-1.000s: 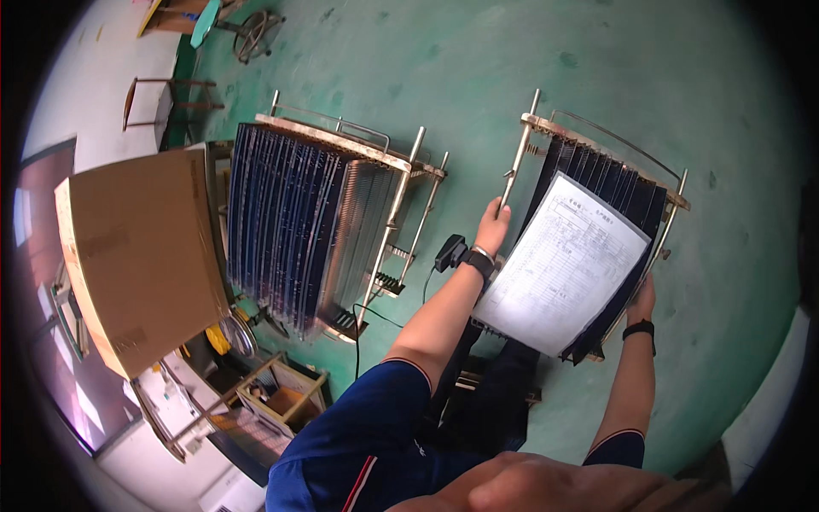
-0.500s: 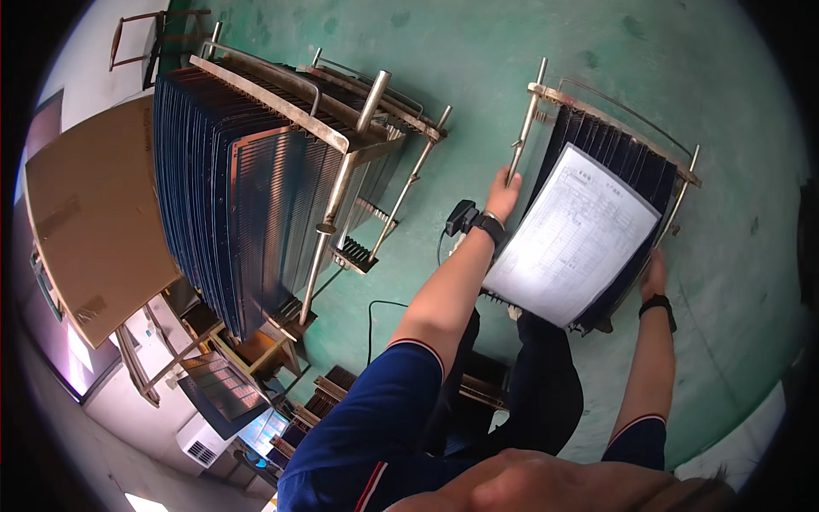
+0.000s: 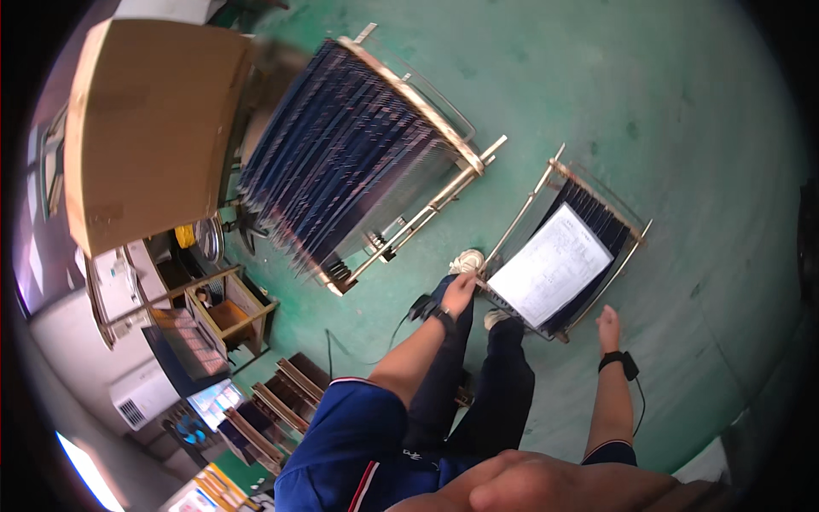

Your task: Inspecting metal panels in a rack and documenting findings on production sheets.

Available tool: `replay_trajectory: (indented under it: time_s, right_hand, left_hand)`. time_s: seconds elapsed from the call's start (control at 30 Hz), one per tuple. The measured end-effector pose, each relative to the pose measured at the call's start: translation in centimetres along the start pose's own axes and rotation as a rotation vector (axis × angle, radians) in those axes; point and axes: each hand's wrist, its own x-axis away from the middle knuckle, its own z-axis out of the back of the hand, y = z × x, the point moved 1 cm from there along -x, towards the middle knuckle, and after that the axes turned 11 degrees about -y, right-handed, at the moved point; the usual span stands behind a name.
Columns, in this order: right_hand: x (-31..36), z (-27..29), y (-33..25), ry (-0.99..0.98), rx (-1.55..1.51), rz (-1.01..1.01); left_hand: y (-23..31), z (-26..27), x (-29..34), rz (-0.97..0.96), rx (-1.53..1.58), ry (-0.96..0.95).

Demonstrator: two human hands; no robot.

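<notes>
A small metal rack (image 3: 520, 217) stands on the floor in front of me, filled with dark thin panels (image 3: 589, 224). A white printed sheet (image 3: 550, 266) lies on top of the panels, tilted. My left hand (image 3: 459, 293) is beside the rack's near left corner, above my shoe, its fingers loosely bent and nothing seen in them. Apart from the rack, off its near right side, my right hand (image 3: 608, 328) is raised with loose fingers and holds nothing. Both wrists wear black bands, with cables leading from them.
A larger rack (image 3: 456, 192) packed with dark blue panels (image 3: 341, 145) stands to the left. Beyond it is a big brown board (image 3: 158, 128). Wooden frames (image 3: 290, 397) and a small wooden stand (image 3: 230, 311) sit at the lower left. The floor (image 3: 708, 171) is green.
Both hands have let go of the small rack's side rods and drawn back toward me. The rack now appears lower and farther away. My view has turned, shifting the larger rack rightward.
</notes>
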Motion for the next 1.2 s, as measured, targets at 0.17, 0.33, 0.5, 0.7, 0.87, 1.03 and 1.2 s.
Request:
replay_trajectory:
  time_s: [0.17, 0.33, 0.5, 0.7, 0.87, 1.03, 1.2]
  right_hand:
    - [3.0, -3.0, -12.1, -0.194, 0.061, 0.004]
    - [4.8, -3.8, -21.5, -0.179, 0.186, 0.046]
    - [2.6, -7.1, -28.7, -0.125, 0.212, 0.183]
    - [-2.5, -14.5, -40.4, -0.155, 0.234, 0.177]
    - [-3.4, -26.2, -52.1, -0.245, 0.243, 0.269]
    - [-7.2, -30.4, -53.7, -0.345, 0.194, 0.322]
    - [-8.0, -32.5, -55.5, -0.320, 0.384, 0.359]
  left_hand:
    - [-5.0, 7.5, 12.8, 0.205, 0.321, 0.198]
    - [-4.2, 17.1, 18.9, 0.187, 0.718, 0.664]
    - [-3.8, 26.5, 18.8, 0.180, 0.832, 0.907]
    - [2.9, 35.4, 13.4, 0.028, 0.763, 0.802]
    - [5.9, 38.6, 12.4, -0.004, 0.758, 0.652]
    - [6.3, 38.7, 12.1, 0.044, 0.867, 0.576]
    - [5.2, 37.4, 12.0, 0.069, 0.898, 0.551]
